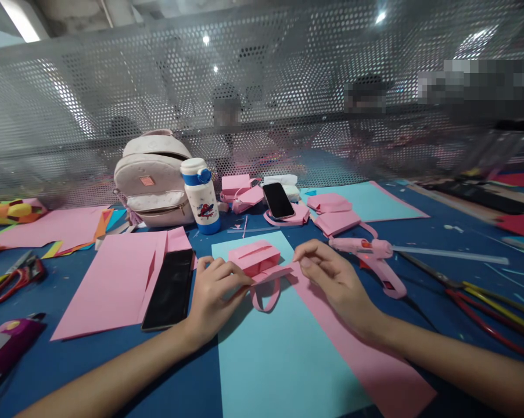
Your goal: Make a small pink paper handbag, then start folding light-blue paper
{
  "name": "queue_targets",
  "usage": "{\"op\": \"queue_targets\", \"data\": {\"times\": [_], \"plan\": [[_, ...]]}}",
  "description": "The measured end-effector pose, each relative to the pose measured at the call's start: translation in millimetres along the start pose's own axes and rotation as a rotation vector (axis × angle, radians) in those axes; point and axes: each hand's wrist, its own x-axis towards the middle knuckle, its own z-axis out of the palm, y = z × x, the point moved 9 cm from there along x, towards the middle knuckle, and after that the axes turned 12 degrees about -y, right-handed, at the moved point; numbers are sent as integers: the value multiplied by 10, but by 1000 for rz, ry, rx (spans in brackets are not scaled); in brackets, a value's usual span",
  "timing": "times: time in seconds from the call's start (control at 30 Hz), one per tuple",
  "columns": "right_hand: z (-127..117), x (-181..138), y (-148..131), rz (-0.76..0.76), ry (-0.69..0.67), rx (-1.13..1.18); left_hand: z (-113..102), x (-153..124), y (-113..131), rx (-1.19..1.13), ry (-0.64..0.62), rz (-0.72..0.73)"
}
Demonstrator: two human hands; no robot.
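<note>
A small folded pink paper bag (255, 255) with a looped paper strap (268, 302) sits over a light blue sheet (283, 360). My left hand (216, 290) is closed in a pinch on the bag's near left edge. At the bag's right end, my right hand (332, 281) has its fingers curled, thumb and index close together by the tip of the flap; what lies between them is too small to make out. Just beyond this hand lies a pink glue gun (370, 249) with a clear glue stick (453, 254) in its back.
Long scissors (458, 287) lie at right, more scissors (15, 276) at left. A phone (170, 290) rests on folded pink paper (109, 284). Behind stand a backpack (155, 174), a bottle (201, 197) and more pink paper bags (334, 212), before a perforated metal screen (279, 87).
</note>
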Motion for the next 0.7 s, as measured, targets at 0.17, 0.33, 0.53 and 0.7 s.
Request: {"op": "queue_targets", "data": {"times": [0.17,0.33,0.53,0.7], "plan": [[39,10,-7,7,-32,75,-5,8,15,12,-8,-4],[107,49,79,65,-93,103,-11,10,10,51,-9,-19],[8,94,29,50,-20,92,-22,13,-29,38,11,-46],[-9,93,-50,28,-55,97,-49,17,-86,16,41,-96]]}}
